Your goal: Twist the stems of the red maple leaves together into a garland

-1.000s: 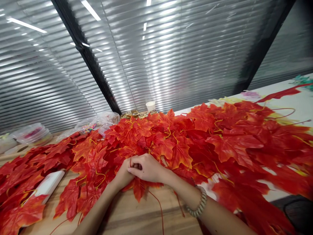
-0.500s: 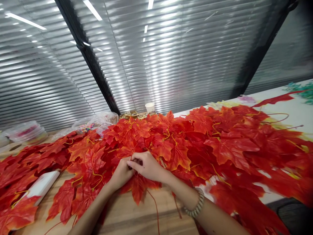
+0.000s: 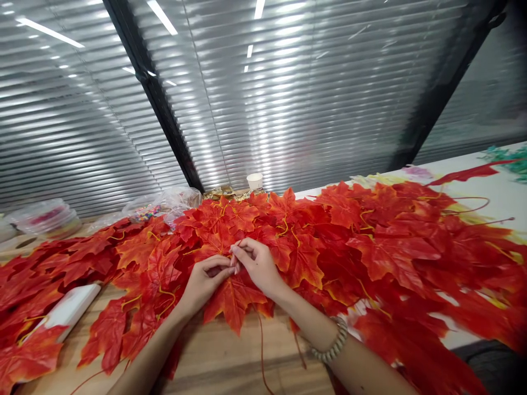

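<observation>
Right of the white slab, two hands pinched at a red leaf

Here, to the right of the white slab (image 3: 69, 310), it was all fingertips! The left hand (image 3: 206, 280) had thumb and forefinger pinched together at the stem end of the red leaf (image 3: 233, 304); the right hand (image 3: 257, 263) pinched just above, thumb to forefinger, the bit of stem between them too small to make out. And the leaf? Thin, glossy, jagged-lobed, edged in yellow-orange, it lay well right of the slab, just below the fingertips. Its long axis ran from the fingers toward the wearer, pointed tip aimed at the near side.

Room to move? Smooth, streaky wooden tabletop (image 3: 230, 356) lay open right of the slab, on the wearer's side of the leaf, crossed by a slim red cord (image 3: 262, 351). Beyond and right of the slab it was packed: a heap of veined, overlapping leaves (image 3: 300, 252) spilled onto a white table (image 3: 502, 189). Behind the slab sat round clear tubs (image 3: 45, 216); farther right of it, crinkly plastic bags (image 3: 164, 203) and a white cup (image 3: 254, 181).
</observation>
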Action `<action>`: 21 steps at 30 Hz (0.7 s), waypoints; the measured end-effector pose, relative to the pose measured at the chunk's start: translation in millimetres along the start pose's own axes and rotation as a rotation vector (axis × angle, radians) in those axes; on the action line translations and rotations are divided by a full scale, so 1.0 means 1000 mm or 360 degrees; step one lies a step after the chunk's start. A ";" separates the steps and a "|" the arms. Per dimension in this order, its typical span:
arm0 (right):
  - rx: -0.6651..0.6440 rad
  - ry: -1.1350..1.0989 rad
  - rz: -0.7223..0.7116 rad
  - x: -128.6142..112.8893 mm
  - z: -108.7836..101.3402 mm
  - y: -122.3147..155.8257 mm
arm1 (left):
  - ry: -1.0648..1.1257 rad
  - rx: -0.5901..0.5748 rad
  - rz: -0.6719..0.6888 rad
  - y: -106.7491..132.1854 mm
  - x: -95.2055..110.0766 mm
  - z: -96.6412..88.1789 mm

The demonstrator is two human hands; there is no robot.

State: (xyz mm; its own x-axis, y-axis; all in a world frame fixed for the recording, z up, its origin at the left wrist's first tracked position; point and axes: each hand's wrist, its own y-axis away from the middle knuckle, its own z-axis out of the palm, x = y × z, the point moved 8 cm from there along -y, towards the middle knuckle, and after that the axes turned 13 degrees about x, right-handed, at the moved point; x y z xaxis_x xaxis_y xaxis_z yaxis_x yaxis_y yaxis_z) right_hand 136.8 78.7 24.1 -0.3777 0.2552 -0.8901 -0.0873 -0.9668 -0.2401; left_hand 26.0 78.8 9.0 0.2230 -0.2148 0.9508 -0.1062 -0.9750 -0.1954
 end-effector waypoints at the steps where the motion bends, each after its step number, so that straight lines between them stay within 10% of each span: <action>1: 0.0029 -0.0021 -0.0011 -0.001 -0.002 -0.001 | 0.0038 0.0040 -0.0057 0.000 -0.001 -0.002; 9: 0.0106 -0.0046 -0.0011 -0.001 -0.008 -0.003 | 0.0239 0.0355 -0.0265 -0.003 -0.003 -0.019; 21: 0.0079 -0.0047 0.0024 0.001 -0.009 -0.005 | 0.0284 0.0184 -0.0223 0.003 0.002 -0.007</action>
State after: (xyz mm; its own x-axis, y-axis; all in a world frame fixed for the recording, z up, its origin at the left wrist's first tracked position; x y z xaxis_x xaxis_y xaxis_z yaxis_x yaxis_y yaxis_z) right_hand 145.4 83.7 21.2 -0.4065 0.2406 -0.8814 -0.1265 -0.9702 -0.2065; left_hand 19.5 76.2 11.8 0.0521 -0.0734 0.9959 0.0277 -0.9968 -0.0750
